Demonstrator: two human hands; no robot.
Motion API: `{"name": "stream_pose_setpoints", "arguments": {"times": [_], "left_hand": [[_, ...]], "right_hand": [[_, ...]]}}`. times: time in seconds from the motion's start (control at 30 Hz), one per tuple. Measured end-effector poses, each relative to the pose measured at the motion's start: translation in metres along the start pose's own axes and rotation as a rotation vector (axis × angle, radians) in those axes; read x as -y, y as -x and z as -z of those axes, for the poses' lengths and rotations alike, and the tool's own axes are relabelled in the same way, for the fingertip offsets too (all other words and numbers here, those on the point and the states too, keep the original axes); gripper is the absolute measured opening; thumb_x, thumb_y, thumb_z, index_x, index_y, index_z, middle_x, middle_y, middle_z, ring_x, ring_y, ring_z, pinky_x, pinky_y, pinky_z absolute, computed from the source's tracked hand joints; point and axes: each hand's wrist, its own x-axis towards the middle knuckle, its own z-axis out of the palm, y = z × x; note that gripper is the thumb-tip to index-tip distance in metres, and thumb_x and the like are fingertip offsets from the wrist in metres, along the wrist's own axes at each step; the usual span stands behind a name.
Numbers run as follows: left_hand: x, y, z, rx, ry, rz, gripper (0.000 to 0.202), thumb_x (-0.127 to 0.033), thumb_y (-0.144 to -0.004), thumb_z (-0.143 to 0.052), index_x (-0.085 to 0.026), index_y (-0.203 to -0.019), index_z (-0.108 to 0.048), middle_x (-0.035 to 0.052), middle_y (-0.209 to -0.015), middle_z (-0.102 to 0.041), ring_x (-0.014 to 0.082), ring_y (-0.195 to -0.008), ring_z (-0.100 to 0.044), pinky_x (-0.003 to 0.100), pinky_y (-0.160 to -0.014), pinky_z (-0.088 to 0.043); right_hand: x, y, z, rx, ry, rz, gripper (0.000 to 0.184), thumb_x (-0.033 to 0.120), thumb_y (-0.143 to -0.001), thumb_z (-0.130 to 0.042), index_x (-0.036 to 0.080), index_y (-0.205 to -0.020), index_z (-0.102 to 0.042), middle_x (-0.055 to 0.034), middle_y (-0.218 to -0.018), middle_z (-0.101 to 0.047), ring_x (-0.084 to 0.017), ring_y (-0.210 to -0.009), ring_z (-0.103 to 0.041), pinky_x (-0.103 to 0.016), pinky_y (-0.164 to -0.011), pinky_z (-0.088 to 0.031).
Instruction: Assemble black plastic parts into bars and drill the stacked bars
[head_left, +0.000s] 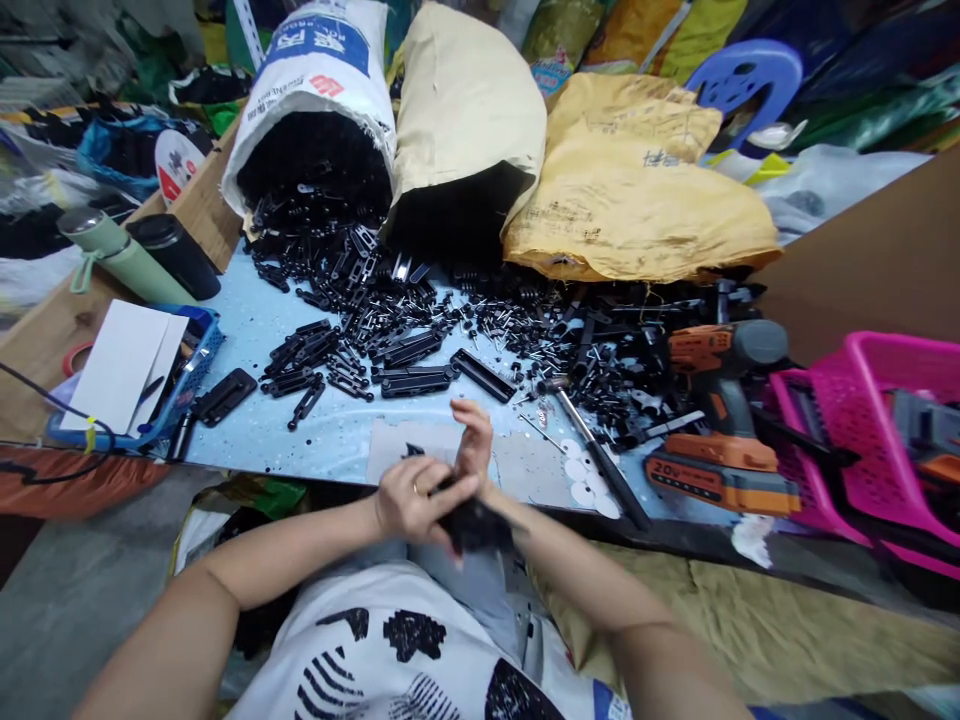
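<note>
My left hand (pixel 418 497), with a ring on one finger, is closed around a black part (pixel 478 525). Motion blur and the fingers obscure the part's shape. My right hand (pixel 472 440) is raised right beside it, its visible fingers pointing up, loosely bent and not wrapped round anything. The black part overlaps the right wrist; whether it rests against the palm is hidden. Both hands are over the table's front edge, by a grey sheet (pixel 517 465). Beyond them lie a long black channel-shaped piece (pixel 484 375) and several black link-like parts (pixel 412 380).
A hammer (pixel 600 455), white discs (pixel 585 480) and an orange cordless drill (pixel 724 420) lie to the right, beside a pink basket (pixel 862 400). Sacks (pixel 469 110) spill black parts and screws at the back. A blue basket (pixel 202 350) and green bottle (pixel 124 255) are left.
</note>
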Motion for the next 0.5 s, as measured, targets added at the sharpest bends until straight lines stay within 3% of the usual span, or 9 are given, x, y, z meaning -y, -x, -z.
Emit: {"name": "stream_pose_setpoints", "arguments": {"times": [0.07,0.13,0.2,0.33,0.43,0.5], "left_hand": [[0.032,0.01,-0.008,0.235,-0.229,0.036,0.065,-0.068,-0.082,-0.037,-0.021,-0.122,-0.055,0.0112,-0.089,-0.063,0.0236,-0.086,-0.058,0.034,-0.072,-0.045],[0.063,0.015,-0.014,0.493,-0.345,0.11,0.054,-0.057,-0.084,-0.046,-0.021,-0.122,-0.055,0.0135,-0.097,-0.062,0.0259,-0.093,-0.056,0.037,-0.076,-0.042],[0.087,0.014,-0.02,0.632,-0.386,0.179,0.045,-0.047,-0.086,-0.049,-0.022,-0.124,-0.054,0.0142,-0.106,-0.061,0.0271,-0.098,-0.054,0.04,-0.079,-0.039],[0.118,-0.006,-0.022,0.674,-0.419,0.268,0.048,-0.044,-0.085,-0.053,-0.021,-0.128,-0.049,0.0138,-0.113,-0.059,0.0276,-0.103,-0.051,0.042,-0.084,-0.035],[0.144,-0.028,-0.009,0.572,-0.478,0.396,0.053,-0.046,-0.087,-0.048,-0.016,-0.13,-0.044,0.0151,-0.118,-0.056,0.0284,-0.111,-0.046,0.043,-0.091,-0.033],[0.171,-0.043,0.009,0.471,-0.57,0.6,0.045,-0.039,-0.09,-0.043,-0.014,-0.127,-0.045,0.016,-0.12,-0.054,0.0285,-0.113,-0.045,0.042,-0.091,-0.034]], "right_hand": [[-0.032,-0.054,0.002,0.087,0.098,0.093,0.032,0.04,-0.088,-0.033,0.022,-0.109,-0.049,-0.0138,-0.115,-0.052,-0.028,-0.112,-0.045,-0.047,-0.091,-0.037],[-0.062,-0.114,-0.001,0.167,0.212,0.098,0.031,0.035,-0.091,-0.031,0.02,-0.11,-0.05,-0.0133,-0.113,-0.054,-0.025,-0.111,-0.045,-0.043,-0.093,-0.035],[-0.085,-0.171,-0.011,0.241,0.374,0.117,0.033,0.033,-0.092,-0.03,0.017,-0.114,-0.05,-0.0135,-0.118,-0.052,-0.025,-0.111,-0.043,-0.04,-0.093,-0.034],[-0.108,-0.258,-0.05,0.401,0.683,0.233,0.04,0.02,-0.09,-0.032,0.015,-0.128,-0.043,-0.014,-0.133,-0.042,-0.027,-0.115,-0.037,-0.04,-0.088,-0.033],[-0.115,-0.293,-0.079,0.474,0.807,0.288,0.043,0.009,-0.086,-0.031,0.013,-0.128,-0.044,-0.0151,-0.133,-0.042,-0.028,-0.116,-0.036,-0.041,-0.087,-0.032],[-0.119,-0.304,-0.09,0.514,0.854,0.286,0.039,0.007,-0.086,-0.029,0.01,-0.118,-0.052,-0.0164,-0.125,-0.049,-0.027,-0.113,-0.038,-0.041,-0.086,-0.031]]}}
